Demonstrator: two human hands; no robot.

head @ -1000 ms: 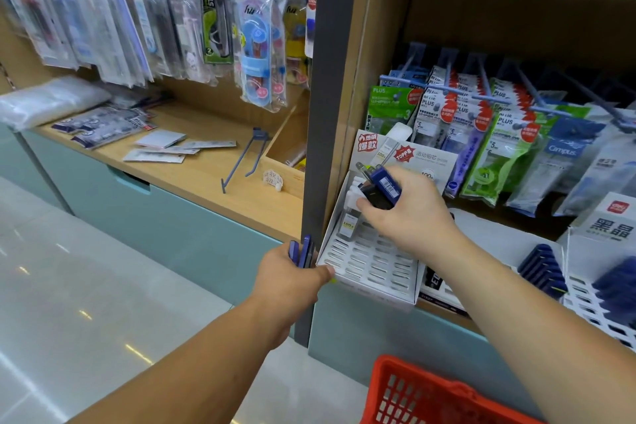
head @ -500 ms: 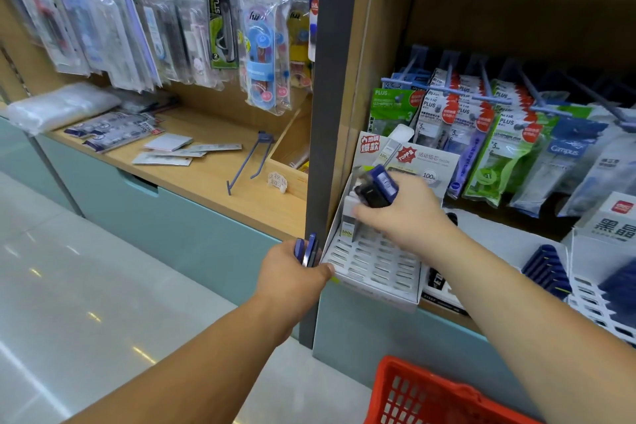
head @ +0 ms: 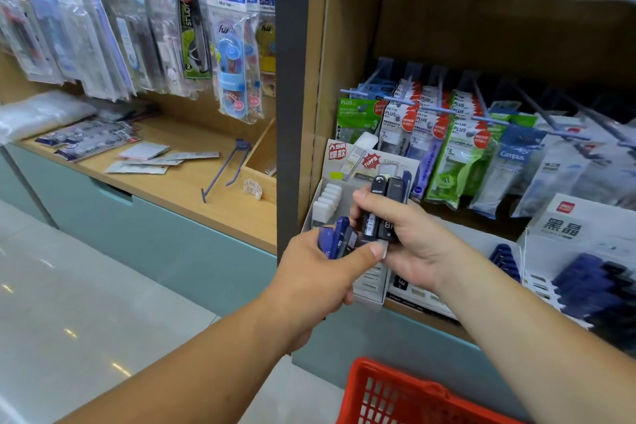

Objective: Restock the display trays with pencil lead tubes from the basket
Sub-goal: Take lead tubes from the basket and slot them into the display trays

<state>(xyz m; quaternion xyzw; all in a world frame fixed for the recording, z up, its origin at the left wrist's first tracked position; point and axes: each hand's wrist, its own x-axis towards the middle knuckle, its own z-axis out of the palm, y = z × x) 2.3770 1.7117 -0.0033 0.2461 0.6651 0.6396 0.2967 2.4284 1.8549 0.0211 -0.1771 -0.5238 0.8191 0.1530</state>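
While both hands meet above the white slotted cardboard display tray [head: 370, 282], the right hand [head: 416, 241] grips two glossy black lead tubes [head: 380, 213] upright. The left hand [head: 320, 275] has its fingers [head: 364, 253] wrapped round flat blue tubes [head: 335, 237] (count unclear). White-capped tubes [head: 328, 198] line the tray's left. Red plastic lattice basket [head: 395, 392] low in front, wooden shelf [head: 179, 189] behind.

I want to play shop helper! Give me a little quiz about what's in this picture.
1. True or false: the left hand is empty.
2. The right hand grips tubes of which colour? A white, B black, C green.
3. Fill in: the basket below both hands is ____.

Key:
1. False: it holds blue tubes.
2. B: black tubes.
3. Red.
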